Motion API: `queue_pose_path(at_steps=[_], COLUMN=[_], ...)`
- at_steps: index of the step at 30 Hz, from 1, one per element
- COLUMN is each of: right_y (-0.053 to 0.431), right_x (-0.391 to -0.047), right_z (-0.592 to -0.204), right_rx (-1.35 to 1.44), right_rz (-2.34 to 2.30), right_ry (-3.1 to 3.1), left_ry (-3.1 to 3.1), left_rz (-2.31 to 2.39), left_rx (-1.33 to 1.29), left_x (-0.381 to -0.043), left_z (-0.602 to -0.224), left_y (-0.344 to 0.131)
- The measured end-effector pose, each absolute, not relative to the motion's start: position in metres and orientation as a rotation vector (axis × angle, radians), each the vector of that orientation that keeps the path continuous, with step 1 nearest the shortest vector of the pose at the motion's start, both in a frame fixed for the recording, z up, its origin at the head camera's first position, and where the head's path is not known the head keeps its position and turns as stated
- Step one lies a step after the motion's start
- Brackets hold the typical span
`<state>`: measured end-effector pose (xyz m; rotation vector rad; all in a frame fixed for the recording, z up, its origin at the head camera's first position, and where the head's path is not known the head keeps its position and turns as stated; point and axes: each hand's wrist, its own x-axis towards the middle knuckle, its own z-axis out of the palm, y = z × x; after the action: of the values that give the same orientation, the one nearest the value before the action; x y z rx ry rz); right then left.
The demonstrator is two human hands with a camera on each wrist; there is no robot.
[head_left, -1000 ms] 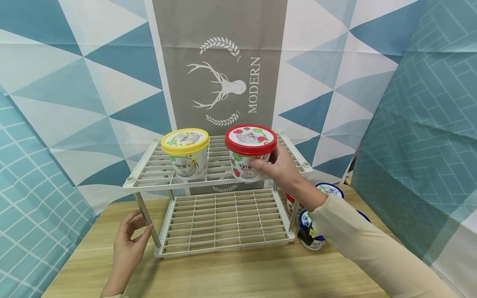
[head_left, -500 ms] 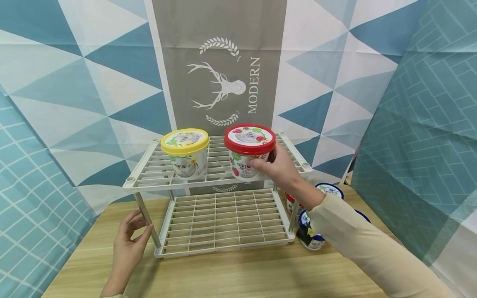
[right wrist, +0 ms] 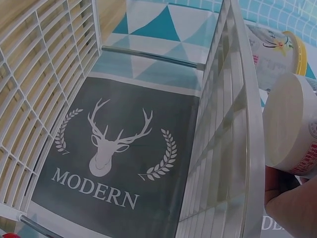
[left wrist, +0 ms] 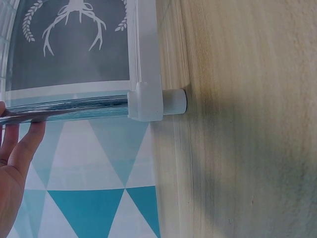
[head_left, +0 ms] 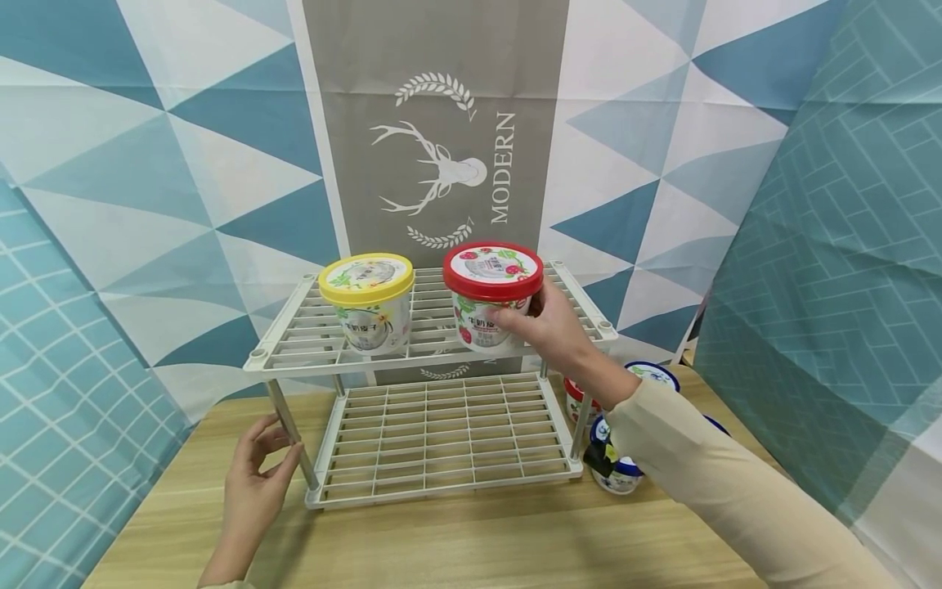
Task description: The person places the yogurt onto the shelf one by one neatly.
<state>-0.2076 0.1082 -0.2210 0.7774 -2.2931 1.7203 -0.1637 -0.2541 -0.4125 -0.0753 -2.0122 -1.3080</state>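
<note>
My right hand [head_left: 555,331] is grasping the red tub [head_left: 482,323] by its side, and I'm holding it over the front of the upper shelf [head_left: 434,360]; in the right wrist view its pale base is showing clear of the slats. The yellow tub [head_left: 371,327] is sitting on that shelf, near it but not touching. My left hand [head_left: 257,478] is pinching the front left post [left wrist: 89,106] of the rack [head_left: 256,363].

The lower shelf [head_left: 449,486] is lying below, just above the bench [head_left: 412,548]. Outside the rack, on my right, a second red tub [head_left: 574,406] is standing partly behind a post, with blue tubs [head_left: 653,374] beside it. My sleeve [head_left: 684,470] is hiding parts of these, and a black thing [head_left: 599,460] is covering some of the nearest. A deer-printed cloth [head_left: 441,49] is hanging behind everything.
</note>
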Motion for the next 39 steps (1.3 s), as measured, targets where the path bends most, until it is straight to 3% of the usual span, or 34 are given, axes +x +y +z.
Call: queue_pose_path(at_steps=[39], right_y=[0.092], right_x=[-0.224], right_z=[-0.219], right_rx=[0.774], right_rz=[1.727], right_ry=[-2.344], left_ry=[-2.002], left_rz=[-1.288], left_rx=[-0.127], left_x=[-0.165], left_z=[-0.414], left_y=[-0.256])
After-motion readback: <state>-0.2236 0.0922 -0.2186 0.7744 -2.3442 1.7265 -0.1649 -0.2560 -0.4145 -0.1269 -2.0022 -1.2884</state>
